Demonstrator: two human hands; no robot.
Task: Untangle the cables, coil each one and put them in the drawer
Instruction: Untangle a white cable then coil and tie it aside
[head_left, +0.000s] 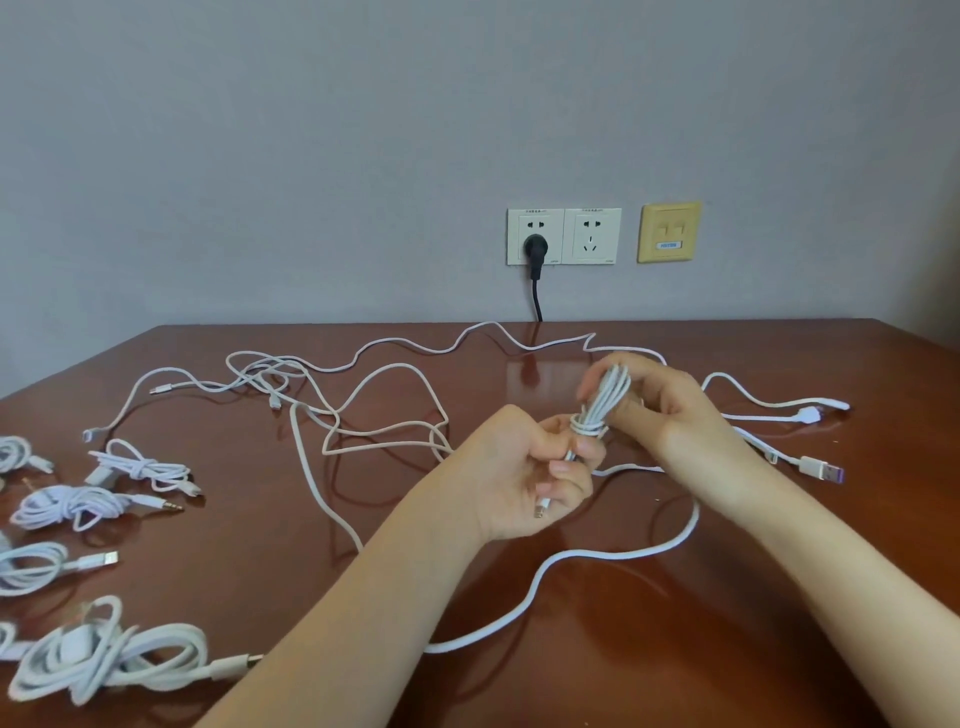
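Observation:
Above the middle of the brown table (519, 686) I hold a white cable bundle (605, 402), folded into loops with a few turns wound round its waist. My right hand (660, 405) grips the looped upper part. My left hand (524, 478) pinches the loose end with its plug just below the wrapping. Several loose white cables (363, 410) lie tangled across the table behind and under my hands. Several coiled white cables (104, 660) lie along the left edge. No drawer is in view.
A thick white cable (597, 558) snakes over the table under my forearms. USB plugs (823, 466) lie at the right. On the wall behind are two sockets (563, 236), one with a black plug, and a yellow data plate (669, 233).

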